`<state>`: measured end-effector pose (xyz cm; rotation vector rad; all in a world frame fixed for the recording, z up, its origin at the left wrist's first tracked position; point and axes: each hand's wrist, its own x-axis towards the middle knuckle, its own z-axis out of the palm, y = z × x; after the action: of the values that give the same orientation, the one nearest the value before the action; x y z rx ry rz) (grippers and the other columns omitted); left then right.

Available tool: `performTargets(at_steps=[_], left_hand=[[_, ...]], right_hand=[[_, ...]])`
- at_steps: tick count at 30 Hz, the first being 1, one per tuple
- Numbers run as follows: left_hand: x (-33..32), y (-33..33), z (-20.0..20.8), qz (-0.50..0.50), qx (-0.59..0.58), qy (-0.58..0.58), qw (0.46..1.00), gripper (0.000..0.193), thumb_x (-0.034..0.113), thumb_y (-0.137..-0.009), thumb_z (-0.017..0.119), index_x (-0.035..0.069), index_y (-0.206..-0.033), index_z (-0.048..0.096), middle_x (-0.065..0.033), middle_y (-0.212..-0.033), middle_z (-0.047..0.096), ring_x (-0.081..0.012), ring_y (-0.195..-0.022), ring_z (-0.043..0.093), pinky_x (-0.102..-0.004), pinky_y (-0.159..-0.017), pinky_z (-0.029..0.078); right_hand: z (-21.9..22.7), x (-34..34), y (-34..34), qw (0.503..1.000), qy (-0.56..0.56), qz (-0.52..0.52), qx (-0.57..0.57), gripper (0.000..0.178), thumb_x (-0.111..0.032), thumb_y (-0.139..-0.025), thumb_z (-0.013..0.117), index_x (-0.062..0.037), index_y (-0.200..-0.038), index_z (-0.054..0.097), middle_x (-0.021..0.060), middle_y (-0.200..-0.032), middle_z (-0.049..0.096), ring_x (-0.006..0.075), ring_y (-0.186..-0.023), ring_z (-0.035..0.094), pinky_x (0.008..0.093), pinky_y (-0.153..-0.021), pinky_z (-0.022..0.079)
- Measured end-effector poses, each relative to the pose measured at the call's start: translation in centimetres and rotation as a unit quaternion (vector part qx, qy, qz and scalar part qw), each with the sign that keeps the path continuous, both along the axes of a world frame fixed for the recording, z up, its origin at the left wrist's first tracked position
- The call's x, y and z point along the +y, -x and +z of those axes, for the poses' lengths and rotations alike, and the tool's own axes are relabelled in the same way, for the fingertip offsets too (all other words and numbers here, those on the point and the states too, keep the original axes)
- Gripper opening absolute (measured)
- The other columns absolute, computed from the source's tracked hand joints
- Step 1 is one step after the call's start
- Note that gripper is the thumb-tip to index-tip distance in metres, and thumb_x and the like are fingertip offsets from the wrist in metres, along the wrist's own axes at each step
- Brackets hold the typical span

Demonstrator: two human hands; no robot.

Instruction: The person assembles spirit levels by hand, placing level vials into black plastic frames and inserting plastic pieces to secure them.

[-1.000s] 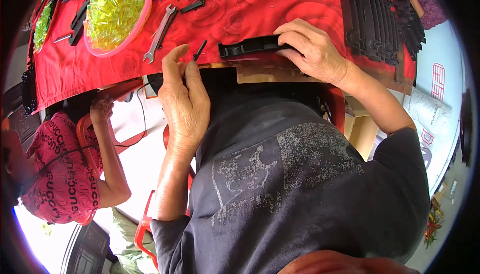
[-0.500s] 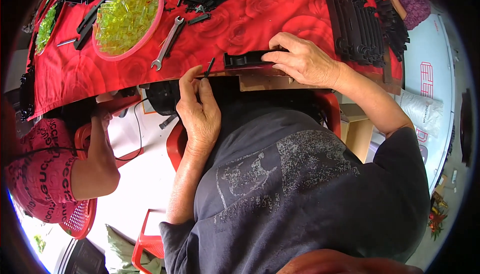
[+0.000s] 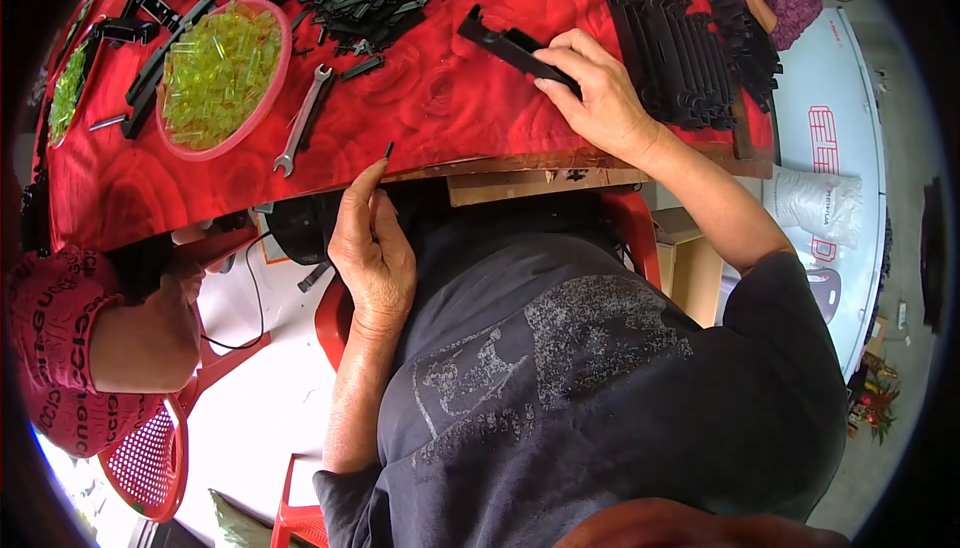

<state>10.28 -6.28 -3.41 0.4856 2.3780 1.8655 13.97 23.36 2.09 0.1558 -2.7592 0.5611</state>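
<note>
My right hand grips one end of a long black plastic part with a channel-like shape. The part is held tilted above the red tablecloth, its free end pointing to the far left. Just at the table's front edge, my left hand is closed with the index finger raised. A small thin black piece sticks up from its fingertips. How the thumb meets this piece is hard to see.
Left on the red table stands a pink bowl of yellow-green clear pieces, beside a wrench. Loose black parts are heaped behind. Similar long black parts lie in rows at right. A co-worker's arm is at left.
My right hand has lifted the long black part up from the table's front edge and tilted it. My left hand has stayed low near the edge with its small piece. The whole view has shifted slightly.
</note>
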Motion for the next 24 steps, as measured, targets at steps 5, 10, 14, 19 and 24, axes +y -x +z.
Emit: performTargets(at_steps=[5, 10, 14, 19, 24], left_hand=[[2.6, 0.5, 1.4, -0.058, 0.061, 0.007, 0.996, 0.034, -0.011, -0.091, 0.054, 0.0, -0.121, 0.062, -0.0119, -0.09, 0.058, -0.0192, -0.072, 0.06, -0.0275, -0.068, 0.049], [7.6, 1.4, 2.6, -0.063, 0.021, -0.055, 0.996, 0.033, 0.004, -0.092, 0.066, -0.004, -0.123, 0.061, -0.0113, -0.097, 0.059, -0.015, -0.073, 0.059, -0.0276, -0.064, 0.049], [9.4, 2.6, 2.5, -0.086, -0.139, -0.078, 0.983, 0.037, 0.022, -0.09, 0.073, -0.007, -0.109, 0.063, -0.0106, -0.095, 0.063, -0.0144, -0.079, 0.062, -0.0272, -0.068, 0.05], [9.0, 2.8, 2.3, -0.077, -0.291, -0.24, 0.923, 0.03, 0.024, -0.091, 0.072, -0.003, -0.103, 0.065, -0.0059, -0.092, 0.068, -0.0104, -0.082, 0.061, -0.0263, -0.072, 0.05], [7.8, 3.3, 1.2, -0.146, -0.297, -0.279, 0.901, 0.034, 0.025, -0.102, 0.055, -0.004, -0.12, 0.059, -0.0121, -0.107, 0.068, -0.0201, -0.092, 0.069, -0.0347, -0.087, 0.055]], right_hand=[[-0.6, -0.5, -0.1, 0.987, 0.14, -0.081, 0.021, 0.029, -0.004, -0.083, 0.074, 0.0013, -0.11, 0.065, 0.0116, -0.097, 0.065, 0.0251, -0.087, 0.067, 0.035, -0.078, 0.053], [-0.1, -4.9, -0.3, 0.968, 0.203, -0.13, 0.066, 0.048, -0.004, -0.081, 0.076, -0.0013, -0.123, 0.052, 0.0176, -0.104, 0.069, 0.029, -0.096, 0.07, 0.0369, -0.087, 0.055], [-0.2, -7.1, -0.9, 0.983, 0.155, -0.066, 0.071, 0.084, 0.003, -0.072, 0.077, -0.0066, -0.146, 0.039, 0.0123, -0.111, 0.068, 0.0304, -0.099, 0.068, 0.0389, -0.083, 0.057], [0.4, -7.2, -1.2, 0.984, 0.175, -0.024, 0.03, 0.079, 0.001, -0.074, 0.077, -0.0062, -0.145, 0.043, 0.014, -0.117, 0.067, 0.0279, -0.104, 0.067, 0.0382, -0.091, 0.055], [2.7, -5.3, -1.7, 0.923, 0.362, -0.036, -0.129, 0.057, -0.018, -0.088, 0.074, 0.0017, -0.137, 0.052, 0.0162, -0.12, 0.066, 0.0226, -0.109, 0.064, 0.0352, -0.095, 0.051]])
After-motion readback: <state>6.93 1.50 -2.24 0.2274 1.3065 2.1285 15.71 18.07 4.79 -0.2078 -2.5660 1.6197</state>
